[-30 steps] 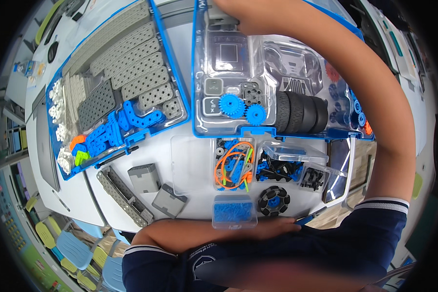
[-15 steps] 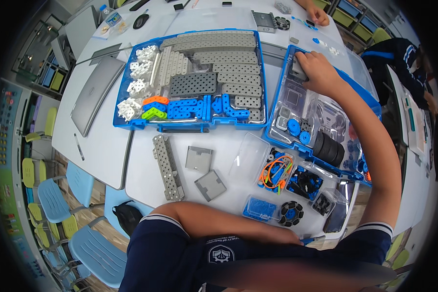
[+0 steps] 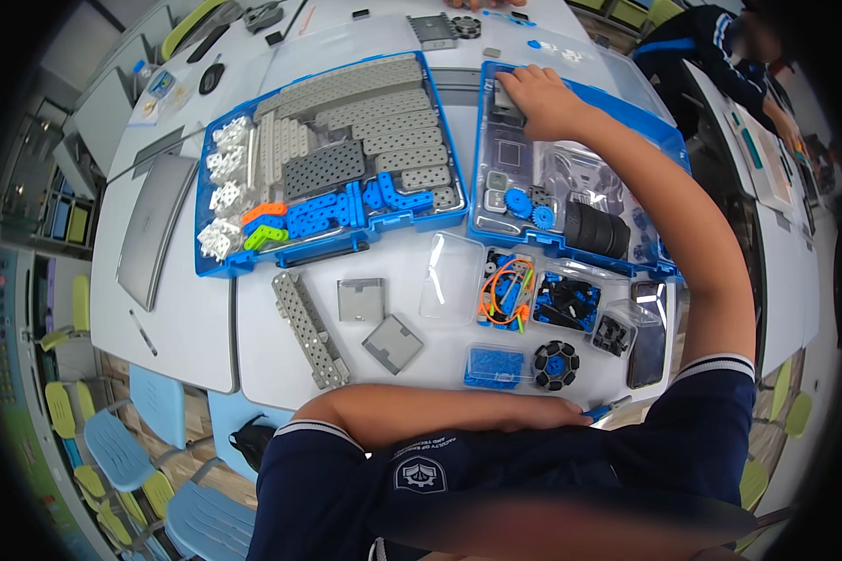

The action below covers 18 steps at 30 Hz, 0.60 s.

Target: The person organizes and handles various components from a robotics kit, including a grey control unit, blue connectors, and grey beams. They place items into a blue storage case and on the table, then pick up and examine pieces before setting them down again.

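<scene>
My right hand (image 3: 550, 101) reaches into the far left corner of the right-hand blue case (image 3: 485, 213). Its fingers and thumb curl round a grey block (image 3: 506, 99), partly covered by the hand; the block is still inside the case. Close to my body, my left forearm lies across the table's front edge. My left hand (image 3: 563, 411) is closed at the end of a slim blue tool (image 3: 608, 409), its fingers mostly hidden. Blue gears (image 3: 529, 208) and black tyres (image 3: 597, 227) sit in the same case, nearer me.
Another blue case (image 3: 217, 264) holds grey beams and coloured parts. In front lie a perforated grey beam assembly (image 3: 311, 332), two grey square boxes (image 3: 393, 344), small parts boxes (image 3: 493, 366), an omni wheel (image 3: 556, 365) and a phone (image 3: 647, 335). A laptop (image 3: 159, 232) stands left. A co-worker sits far right.
The view has shifted, so the table's things appear further left and mostly higher. My right hand stays at the grey block. More of my left hand and the blue tool now shows.
</scene>
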Motion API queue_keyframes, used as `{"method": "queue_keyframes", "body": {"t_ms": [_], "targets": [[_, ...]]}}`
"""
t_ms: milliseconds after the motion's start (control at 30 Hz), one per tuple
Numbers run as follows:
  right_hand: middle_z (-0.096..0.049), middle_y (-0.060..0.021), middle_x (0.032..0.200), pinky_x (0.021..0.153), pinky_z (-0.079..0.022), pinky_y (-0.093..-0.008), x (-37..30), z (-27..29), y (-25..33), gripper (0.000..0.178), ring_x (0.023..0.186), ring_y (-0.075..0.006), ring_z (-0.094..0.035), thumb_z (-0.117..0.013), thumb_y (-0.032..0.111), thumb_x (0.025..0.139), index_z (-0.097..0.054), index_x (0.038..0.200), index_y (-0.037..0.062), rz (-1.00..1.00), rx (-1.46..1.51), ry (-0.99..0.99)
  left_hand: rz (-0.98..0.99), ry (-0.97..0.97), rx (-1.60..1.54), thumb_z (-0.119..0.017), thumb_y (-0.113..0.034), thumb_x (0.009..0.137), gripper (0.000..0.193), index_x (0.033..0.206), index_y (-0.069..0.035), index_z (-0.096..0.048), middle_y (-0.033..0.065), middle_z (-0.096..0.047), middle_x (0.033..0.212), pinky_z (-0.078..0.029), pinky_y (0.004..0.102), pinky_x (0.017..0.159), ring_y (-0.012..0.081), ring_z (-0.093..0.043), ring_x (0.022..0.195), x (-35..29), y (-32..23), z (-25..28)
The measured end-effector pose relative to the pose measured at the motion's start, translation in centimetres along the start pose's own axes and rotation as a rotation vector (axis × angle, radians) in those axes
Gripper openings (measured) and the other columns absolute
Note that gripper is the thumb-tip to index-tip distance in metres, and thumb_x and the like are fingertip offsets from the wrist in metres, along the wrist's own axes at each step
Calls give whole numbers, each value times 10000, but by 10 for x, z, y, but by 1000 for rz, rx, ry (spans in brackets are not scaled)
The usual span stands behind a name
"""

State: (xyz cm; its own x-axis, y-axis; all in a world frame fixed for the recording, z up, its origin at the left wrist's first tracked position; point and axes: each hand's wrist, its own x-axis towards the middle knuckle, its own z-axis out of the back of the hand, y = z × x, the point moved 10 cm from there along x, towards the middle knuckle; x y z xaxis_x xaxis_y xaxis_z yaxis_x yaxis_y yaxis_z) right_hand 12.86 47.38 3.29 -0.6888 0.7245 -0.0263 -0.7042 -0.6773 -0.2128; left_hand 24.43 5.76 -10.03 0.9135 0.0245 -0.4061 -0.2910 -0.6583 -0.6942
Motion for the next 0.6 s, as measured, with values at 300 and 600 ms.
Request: {"method": "queue_keyframes", "body": {"t_ms": [300,600], "targets": [[-719,-153,1139,890,-538,-409,42,54,-48,544,1027,-300,-700,-804,263,734,-711,1238,77,20,292,-130,5,-13,-34,-502,-487,1070,429,1151,-97,-662,11,-652,1044,-489,294,857,95,-586,941,4,2,2],[-730,-130,1140,958,-537,-444,214,-27,-44,311,1125,-330,-680,-683,162,858,-737,1158,98,-26,73,-106,-246,135,-322,-590,-289,1011,303,1128,-36,-710,46,-732,1051,-528,328,842,142,-674,868,19,7,5]]}}
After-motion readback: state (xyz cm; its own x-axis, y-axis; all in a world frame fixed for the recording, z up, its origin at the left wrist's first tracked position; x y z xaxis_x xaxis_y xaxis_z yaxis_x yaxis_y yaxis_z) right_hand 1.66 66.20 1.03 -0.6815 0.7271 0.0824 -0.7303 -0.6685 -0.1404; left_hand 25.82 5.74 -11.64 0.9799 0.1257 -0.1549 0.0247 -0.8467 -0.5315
